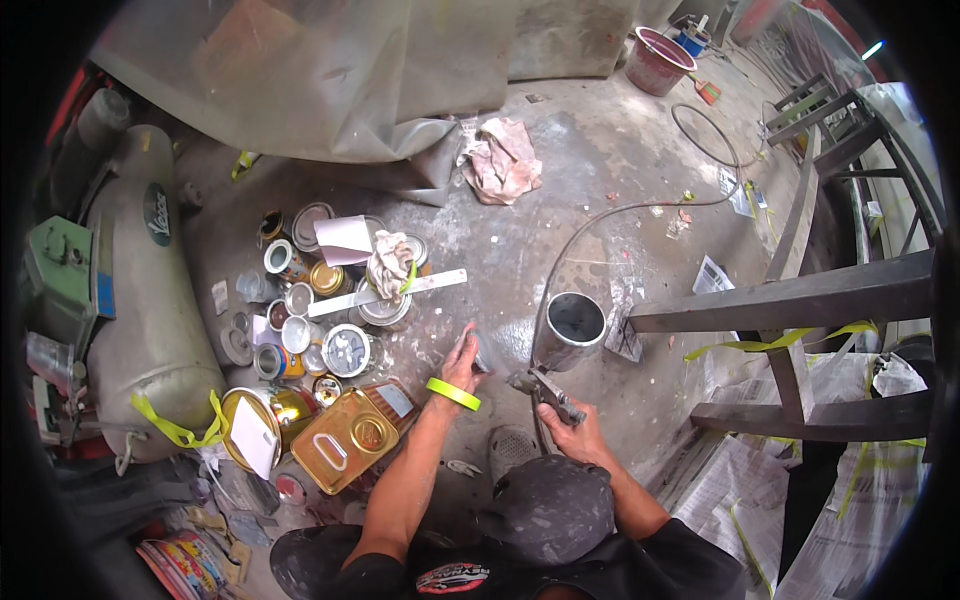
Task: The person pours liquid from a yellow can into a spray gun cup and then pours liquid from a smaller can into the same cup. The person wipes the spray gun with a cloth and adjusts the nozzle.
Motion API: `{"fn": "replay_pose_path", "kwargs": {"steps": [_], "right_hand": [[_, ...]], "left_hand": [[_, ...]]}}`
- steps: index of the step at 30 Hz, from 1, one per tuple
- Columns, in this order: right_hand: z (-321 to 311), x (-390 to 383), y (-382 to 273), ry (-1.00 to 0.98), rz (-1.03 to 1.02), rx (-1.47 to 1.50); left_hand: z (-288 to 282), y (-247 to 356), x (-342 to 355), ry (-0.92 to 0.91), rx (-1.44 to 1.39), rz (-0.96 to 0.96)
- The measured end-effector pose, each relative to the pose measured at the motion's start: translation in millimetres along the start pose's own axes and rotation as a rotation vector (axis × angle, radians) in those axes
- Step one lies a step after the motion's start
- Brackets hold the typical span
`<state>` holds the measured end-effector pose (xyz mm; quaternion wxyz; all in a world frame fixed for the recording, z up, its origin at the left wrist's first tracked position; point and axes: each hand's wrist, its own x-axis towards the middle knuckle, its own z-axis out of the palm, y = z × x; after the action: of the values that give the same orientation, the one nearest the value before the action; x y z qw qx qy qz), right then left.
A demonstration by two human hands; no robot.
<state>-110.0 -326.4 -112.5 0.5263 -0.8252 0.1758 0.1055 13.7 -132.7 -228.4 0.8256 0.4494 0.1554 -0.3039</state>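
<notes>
My left hand [458, 360] holds a small greyish cup [481, 348], partly hidden by the fingers, above the stained floor; a roll of yellow tape [452, 394] circles that wrist. My right hand [568, 424] grips a dirty metal spray gun [550, 392], with the hose [600, 218] running near it. Just beyond the gun stands an open cylindrical pot [570, 345] with dark grey inside. Left of my hands lie a rectangular gold can [348, 445] and several round paint cans [347, 350], with a long white strip [440, 280] laid across some of them.
A grey tank [150, 330] lines the left. Dark frames [780, 300] crowd the right, over masking paper [840, 510]. A hanging plastic sheet [330, 70], a pink rag [500, 160] and a maroon bucket [658, 65] lie beyond. My shoe [508, 448] is below.
</notes>
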Motion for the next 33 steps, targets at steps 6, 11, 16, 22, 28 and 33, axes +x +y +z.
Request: {"fn": "replay_pose_path", "kwargs": {"steps": [6, 11, 16, 22, 28, 33], "right_hand": [[-3, 2, -4, 0.016, 0.163, 0.062], [-4, 4, -7, 0.085, 0.095, -0.01], [-1, 5, -23, 0.093, 0.041, -0.187], [8, 4, -27, 0.008, 0.057, -0.147], [11, 6, -26, -0.015, 0.057, -0.132], [13, 7, -25, -0.013, 0.051, -0.114]], "left_hand": [[2, 4, -5, -0.037, 0.235, 0.067], [22, 7, -16, 0.113, 1.424, 0.67], [24, 0, -21, 0.181, 1.449, 0.687], [23, -4, -25, 0.29, 1.477, 0.711], [19, -14, -21, 0.297, 1.465, 0.738], [19, -23, -16, 0.262, 1.426, 0.854]]}}
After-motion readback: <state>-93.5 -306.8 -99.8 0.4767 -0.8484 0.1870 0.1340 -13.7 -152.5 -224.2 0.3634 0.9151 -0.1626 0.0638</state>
